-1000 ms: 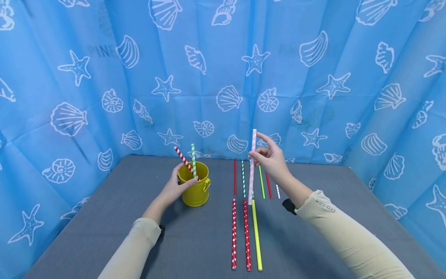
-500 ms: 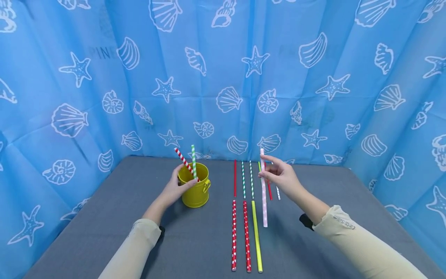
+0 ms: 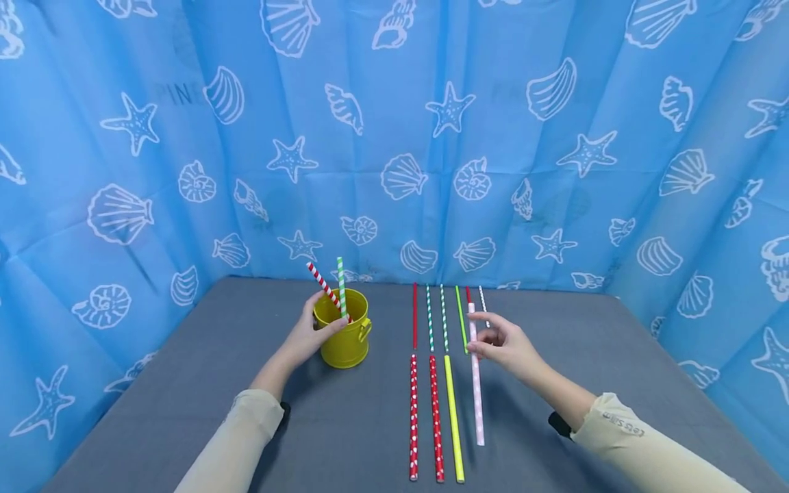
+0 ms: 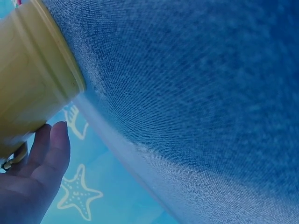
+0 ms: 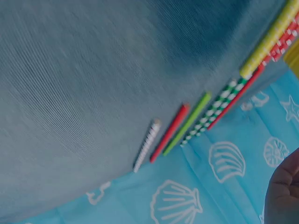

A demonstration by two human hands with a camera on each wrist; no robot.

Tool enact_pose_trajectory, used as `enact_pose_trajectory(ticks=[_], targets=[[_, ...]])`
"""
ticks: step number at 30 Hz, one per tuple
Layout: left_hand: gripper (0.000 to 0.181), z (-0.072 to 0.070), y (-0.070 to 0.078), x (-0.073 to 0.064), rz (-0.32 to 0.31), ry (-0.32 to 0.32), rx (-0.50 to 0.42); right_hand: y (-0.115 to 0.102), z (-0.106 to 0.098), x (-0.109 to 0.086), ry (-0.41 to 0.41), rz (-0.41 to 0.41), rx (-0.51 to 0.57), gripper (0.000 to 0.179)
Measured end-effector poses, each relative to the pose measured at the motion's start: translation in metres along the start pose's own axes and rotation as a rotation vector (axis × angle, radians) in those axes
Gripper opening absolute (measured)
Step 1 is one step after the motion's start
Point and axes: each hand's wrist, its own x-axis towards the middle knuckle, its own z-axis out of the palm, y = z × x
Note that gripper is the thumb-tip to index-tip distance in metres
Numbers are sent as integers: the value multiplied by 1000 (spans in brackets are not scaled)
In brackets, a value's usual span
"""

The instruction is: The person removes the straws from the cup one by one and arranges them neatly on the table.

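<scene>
My left hand (image 3: 313, 334) holds the yellow metal bucket (image 3: 345, 350) at its rim, thumb in front and fingers round the far side. Inside lean a red-and-white striped paper straw (image 3: 319, 275) and a green-and-white striped one (image 3: 342, 275). Between thumb and fingertips, my right hand (image 3: 510, 348) pinches a pink paper straw with white dots (image 3: 477, 404) near its upper part. This straw slants toward me, just right of a yellow straw (image 3: 453, 418). Only an edge of the right hand (image 5: 284, 191) shows in the right wrist view, where the pink straw is hidden.
Left of the yellow straw lie two red straws with white dots, one outermost (image 3: 414, 418). Behind them runs a row of red, green-striped (image 3: 429, 318), lime-green (image 3: 461, 318) and white patterned straws (image 5: 147, 145). A blue shell-print curtain (image 3: 394, 137) surrounds the grey table (image 3: 203, 356).
The right hand has brought the pink straw right and toward me, lowering it beside the yellow straw. The left hand has stayed on the bucket.
</scene>
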Motion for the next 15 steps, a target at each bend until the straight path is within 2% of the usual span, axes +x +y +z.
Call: enact_pose_trajectory(ticks=[9, 15], targets=[[85, 2, 0, 1, 12, 0, 5, 21, 5, -13, -85, 45, 4, 55], [86, 0, 0, 1, 7, -8, 10, 31, 9, -20, -188, 26, 31, 51]])
